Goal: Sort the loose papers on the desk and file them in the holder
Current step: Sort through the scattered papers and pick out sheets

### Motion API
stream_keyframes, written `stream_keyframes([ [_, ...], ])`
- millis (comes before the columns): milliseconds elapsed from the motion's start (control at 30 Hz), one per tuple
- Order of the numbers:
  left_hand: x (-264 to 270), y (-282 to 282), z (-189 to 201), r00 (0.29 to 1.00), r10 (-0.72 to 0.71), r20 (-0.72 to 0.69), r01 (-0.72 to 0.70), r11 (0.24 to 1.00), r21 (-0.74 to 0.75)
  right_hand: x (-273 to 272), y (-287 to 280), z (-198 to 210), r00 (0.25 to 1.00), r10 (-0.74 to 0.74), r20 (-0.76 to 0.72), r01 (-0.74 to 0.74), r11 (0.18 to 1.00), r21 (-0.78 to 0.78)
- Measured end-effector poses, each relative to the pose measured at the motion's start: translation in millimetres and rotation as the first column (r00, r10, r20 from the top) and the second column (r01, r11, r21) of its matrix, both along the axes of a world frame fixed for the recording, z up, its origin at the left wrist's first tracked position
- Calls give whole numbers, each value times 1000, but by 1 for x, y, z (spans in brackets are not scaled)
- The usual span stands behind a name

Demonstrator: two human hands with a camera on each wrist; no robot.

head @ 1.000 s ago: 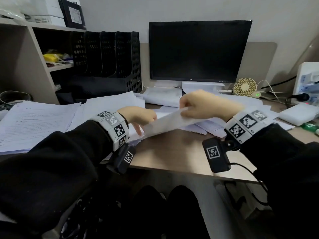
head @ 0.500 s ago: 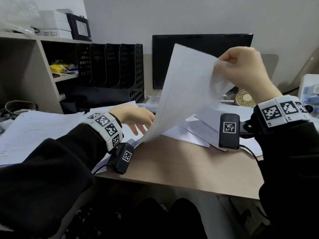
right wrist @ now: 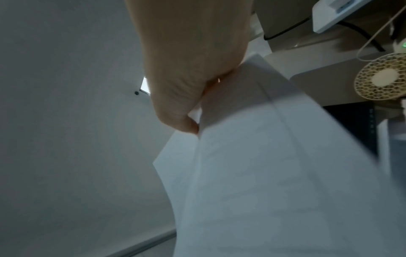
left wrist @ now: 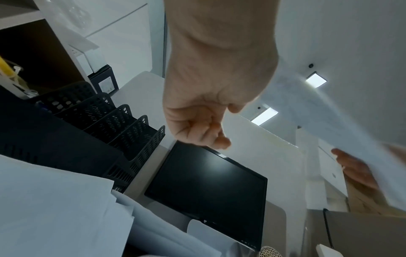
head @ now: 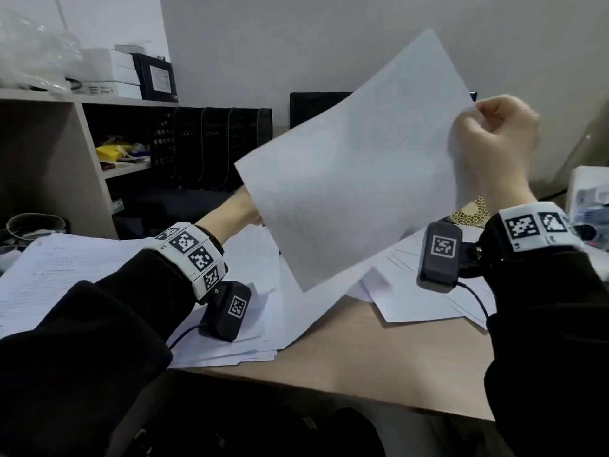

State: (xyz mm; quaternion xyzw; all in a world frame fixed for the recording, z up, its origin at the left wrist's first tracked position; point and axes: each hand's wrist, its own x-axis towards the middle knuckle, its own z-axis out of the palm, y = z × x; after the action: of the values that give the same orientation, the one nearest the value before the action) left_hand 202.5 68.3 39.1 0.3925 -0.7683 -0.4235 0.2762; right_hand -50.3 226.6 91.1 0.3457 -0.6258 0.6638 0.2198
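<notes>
While I hold this sheet (head: 356,153) up off the desk (head: 329,351), tilted and blocking most of the monitor (left wrist: 206,182), nothing looks filed so far. My right hand (head: 494,150) pinches its upper right edge, thumb and curled fingers closed on the paper; the right wrist view shows what may be a second leaf in the pinch, though I cannot tell for sure. My left hand (head: 230,212) sits lower, mostly hidden behind the sheet in the head view; the left wrist view shows its fingers curled with nothing in them, not touching the sheet.

Around it, plenty is left. A thick spread of loose papers (head: 82,272) lies on the left of the desk, and another fan of sheets (head: 421,291) lies under my right wrist. The black holder (head: 211,146) stands at the back left, beside the shelf (head: 49,153), well apart from the sheet, and its slots look dark and unfilled from here. I judge the sorting barely begun.
</notes>
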Motion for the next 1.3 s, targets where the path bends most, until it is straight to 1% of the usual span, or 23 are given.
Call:
stream_keyframes([
  [67,-2,-11,4,989,74,-131,-77,997,-14,-2,-10,-10,998,-25,50,26,999,-25],
  [100,-2,-12,6,980,110,-166,-116,993,-27,-2,-14,-16,998,-28,56,29,1000,-12],
  [200,4,-32,-2,953,234,-193,-249,967,-57,-1,-27,-31,998,-52,21,51,998,29],
  [267,7,-41,-6,925,307,-223,-338,934,-113,0,-35,-39,998,-59,15,59,997,41],
  [333,6,-44,-8,843,394,-366,-466,875,-132,1,-42,-43,997,-64,36,63,998,28],
  [367,6,-43,-8,772,411,-486,-523,845,-116,1,-45,-44,996,-68,49,67,998,13],
  [433,6,-42,-6,621,391,-680,-599,796,-89,2,-48,-45,995,-81,61,82,996,-19],
  [467,5,-44,-6,580,363,-729,-604,792,-86,3,-50,-45,995,-83,58,86,996,-39],
  [500,4,-45,-6,578,336,-743,-586,805,-91,4,-52,-46,996,-79,47,82,995,-64],
  [533,1,-46,-7,613,308,-728,-535,839,-96,7,-54,-46,997,-68,26,70,993,-96],
  [567,-3,-45,-5,669,279,-689,-458,885,-87,10,-57,-46,999,-54,1,54,989,-137],
  [633,-16,-39,1,810,185,-557,-243,969,-32,18,-62,-44,996,-45,-78,26,973,-228],
  [667,-23,-35,5,858,118,-501,-134,991,5,24,-65,-44,988,-63,-140,24,964,-265],
  [700,-29,-30,9,880,50,-471,-38,999,36,29,-69,-44,972,-89,-219,22,956,-292],
  [733,-36,-27,12,884,-15,-467,44,998,53,34,-73,-45,943,-109,-314,8,952,-305],
  [800,-50,-26,16,861,-116,-494,145,989,21,41,-84,-50,842,-100,-531,-57,961,-272],
  [867,-59,-27,17,820,-160,-550,176,984,-24,45,-97,-61,735,-16,-678,-113,983,-146],
  [933,-66,-35,14,787,-125,-604,162,987,7,45,-111,-78,683,109,-722,-130,991,26],
  [1000,-69,-50,7,782,3,-623,59,995,79,41,-125,-97,703,224,-675,-132,974,185],
  [1067,-67,-70,-7,805,142,-577,-103,990,100,37,-139,-114,742,302,-599,-144,944,297],
  [1167,-59,-94,-34,864,255,-435,-292,956,-20,36,-154,-131,763,380,-523,-176,901,397],
  [1233,-57,-105,-47,889,311,-336,-352,934,-67,37,-162,-140,782,470,-411,-213,819,532],
  [1300,-57,-112,-55,911,333,-245,-358,931,-65,36,-165,-147,806,546,-229,-260,674,691],
])
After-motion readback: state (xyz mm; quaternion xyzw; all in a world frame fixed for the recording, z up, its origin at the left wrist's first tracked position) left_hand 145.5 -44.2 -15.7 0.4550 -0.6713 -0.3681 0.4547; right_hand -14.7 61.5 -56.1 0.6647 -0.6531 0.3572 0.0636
